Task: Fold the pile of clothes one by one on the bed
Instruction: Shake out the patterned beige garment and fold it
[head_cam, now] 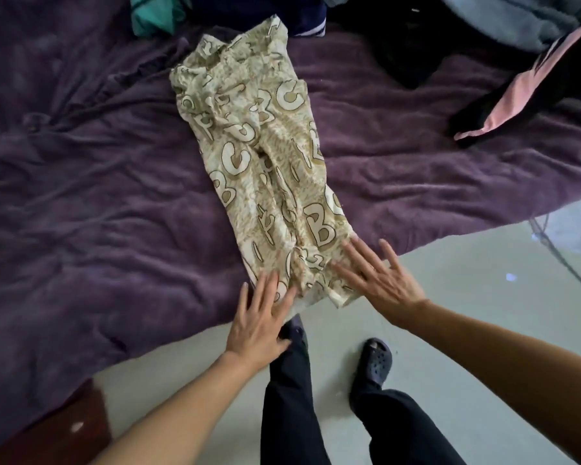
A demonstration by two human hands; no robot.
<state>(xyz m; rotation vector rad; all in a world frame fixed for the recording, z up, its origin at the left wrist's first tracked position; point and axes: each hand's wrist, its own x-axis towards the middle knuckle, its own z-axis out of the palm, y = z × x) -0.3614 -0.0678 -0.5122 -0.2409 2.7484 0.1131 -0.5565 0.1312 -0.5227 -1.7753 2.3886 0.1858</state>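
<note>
Printed garment [265, 156] lies in a long strip on the purple bedspread [81, 196], running 12 to 6 o'clock. My left hand [262, 317] and right hand [383, 280] are flat, fingers spread, on its 6 o'clock hem. Looks thin, limp and light. Best pinched at the near corners.

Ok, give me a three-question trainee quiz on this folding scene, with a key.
1. True or false: the left hand and right hand both grip the lettered beige garment in closed fists.
2. The bed cover is: A green, B purple, C white.
3. Which end of the garment do the hands touch, near or far?
Key: 1 false, both hands lie flat and open on it; 2 B; 3 near.
</note>
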